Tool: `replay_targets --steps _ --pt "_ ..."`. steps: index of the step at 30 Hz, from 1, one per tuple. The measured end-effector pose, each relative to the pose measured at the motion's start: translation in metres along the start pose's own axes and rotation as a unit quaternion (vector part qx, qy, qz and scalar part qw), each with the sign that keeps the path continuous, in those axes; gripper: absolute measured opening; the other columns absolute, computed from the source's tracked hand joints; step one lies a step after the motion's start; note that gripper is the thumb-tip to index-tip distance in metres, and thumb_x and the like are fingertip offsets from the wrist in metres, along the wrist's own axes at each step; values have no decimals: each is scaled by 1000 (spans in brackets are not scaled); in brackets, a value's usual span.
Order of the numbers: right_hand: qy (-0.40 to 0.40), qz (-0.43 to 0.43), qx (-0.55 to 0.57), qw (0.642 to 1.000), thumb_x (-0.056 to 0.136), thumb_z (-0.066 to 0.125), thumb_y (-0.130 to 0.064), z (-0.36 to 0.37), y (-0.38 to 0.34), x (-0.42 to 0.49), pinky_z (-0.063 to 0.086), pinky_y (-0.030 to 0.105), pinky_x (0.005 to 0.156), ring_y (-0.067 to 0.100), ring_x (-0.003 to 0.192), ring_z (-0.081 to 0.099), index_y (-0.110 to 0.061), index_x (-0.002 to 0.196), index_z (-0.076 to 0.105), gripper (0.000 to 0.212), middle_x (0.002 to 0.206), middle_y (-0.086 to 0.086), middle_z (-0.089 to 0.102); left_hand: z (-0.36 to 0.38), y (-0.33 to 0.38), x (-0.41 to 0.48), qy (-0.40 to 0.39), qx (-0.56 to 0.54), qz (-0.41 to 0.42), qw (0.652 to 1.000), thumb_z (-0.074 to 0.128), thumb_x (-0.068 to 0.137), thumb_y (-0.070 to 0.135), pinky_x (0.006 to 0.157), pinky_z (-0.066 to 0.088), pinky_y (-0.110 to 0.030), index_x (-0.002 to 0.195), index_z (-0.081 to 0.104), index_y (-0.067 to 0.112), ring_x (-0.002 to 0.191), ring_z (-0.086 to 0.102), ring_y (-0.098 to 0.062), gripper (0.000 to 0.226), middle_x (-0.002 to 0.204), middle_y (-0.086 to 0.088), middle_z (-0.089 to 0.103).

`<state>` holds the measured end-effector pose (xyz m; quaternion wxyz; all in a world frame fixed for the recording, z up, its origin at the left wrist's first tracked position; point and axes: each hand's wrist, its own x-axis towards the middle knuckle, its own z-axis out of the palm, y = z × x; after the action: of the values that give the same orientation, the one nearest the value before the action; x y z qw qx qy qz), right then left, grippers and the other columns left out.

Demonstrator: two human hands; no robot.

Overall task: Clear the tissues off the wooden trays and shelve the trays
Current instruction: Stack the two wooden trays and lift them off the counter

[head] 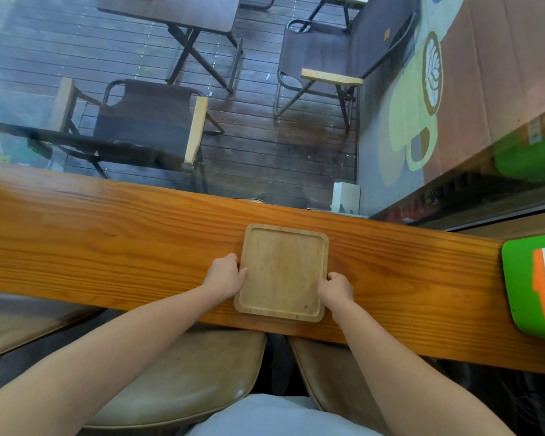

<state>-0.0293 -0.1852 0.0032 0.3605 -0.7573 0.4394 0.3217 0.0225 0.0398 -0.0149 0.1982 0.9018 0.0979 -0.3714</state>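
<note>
A square, light wooden tray [282,272] with a raised rim lies flat on the long wooden counter [107,240]. Its inner surface is bare; no tissue shows on it. My left hand [224,275] grips the tray's left edge, thumb over the rim. My right hand [335,289] grips the right edge near the front corner. Both forearms reach in from the bottom of the view.
A green device [535,284] with an orange label sits at the counter's right end. Two tan stool seats [183,379] stand below the counter's near edge. Beyond the window are folding chairs [132,121], a table and dark decking. A white socket box [346,198] sits behind the counter.
</note>
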Motion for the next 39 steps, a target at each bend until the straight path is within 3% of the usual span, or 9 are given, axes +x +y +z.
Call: replay_targets --steps 4,7,10,12,18,24,28,32,39 --pt "-31 52 87 994 100 39 -16 6 -4 -1 40 45 107 34 138 38 -9 152 28 53 156 13 34 3 2 3 -8 -168 -116 979 64 93 36 80 55 -33 123 62 8 102 64 -27 40 121 -12 66" --pt "-37 80 134 987 99 48 -29 5 -8 1 41 46 105 35 135 42 -7 149 32 57 152 14 39 4 6 1 -22 -288 -188 939 64 90 46 88 56 -47 127 57 5 107 61 -32 56 124 -14 64" --pt "-34 102 166 980 95 56 -43 3 -8 5 42 46 104 36 133 44 -6 148 32 70 150 15 42 2 9 1 -66 -377 -228 895 63 86 58 103 44 -57 147 34 5 129 49 -38 86 142 -16 51" --pt "-42 112 178 977 94 56 -46 5 -4 7 40 49 107 37 134 43 -7 151 26 75 151 15 40 3 10 -1 -120 -389 -229 884 59 87 61 109 36 -57 152 26 6 136 42 -37 91 149 -15 45" --pt "-89 117 244 959 94 57 -47 5 7 0 41 55 107 34 127 49 -11 147 32 69 141 11 50 6 2 -7 -184 -428 -129 875 51 96 52 98 49 -44 149 29 11 117 56 -26 71 138 -10 54" --pt "-83 65 320 942 95 55 -45 -12 -7 -24 44 56 104 33 118 55 -12 138 43 55 130 10 59 -26 23 -13 -105 -366 -9 925 47 94 59 90 50 -40 145 35 13 115 56 -25 69 134 -8 56" --pt "-57 19 339 939 100 45 -43 -38 -18 -44 41 54 107 33 123 53 -10 141 41 53 135 10 56 -49 55 -18 -77 -313 60 945 48 92 62 93 52 -46 140 42 14 113 58 -25 69 130 -8 59" --pt "-37 -21 377 925 102 42 -42 -75 -11 -66 42 53 107 33 123 53 -9 142 40 52 135 10 56 -67 95 -38 -67 -286 120 948 48 91 63 76 52 -36 134 47 14 103 61 -22 66 125 -8 61" --pt "17 -119 437 891 102 44 -41 -151 45 -108 45 51 105 31 116 58 -8 133 46 45 123 9 63 -65 180 -106 -65 -261 219 938 52 91 61 88 53 -50 109 55 15 96 64 -26 49 108 -8 65"
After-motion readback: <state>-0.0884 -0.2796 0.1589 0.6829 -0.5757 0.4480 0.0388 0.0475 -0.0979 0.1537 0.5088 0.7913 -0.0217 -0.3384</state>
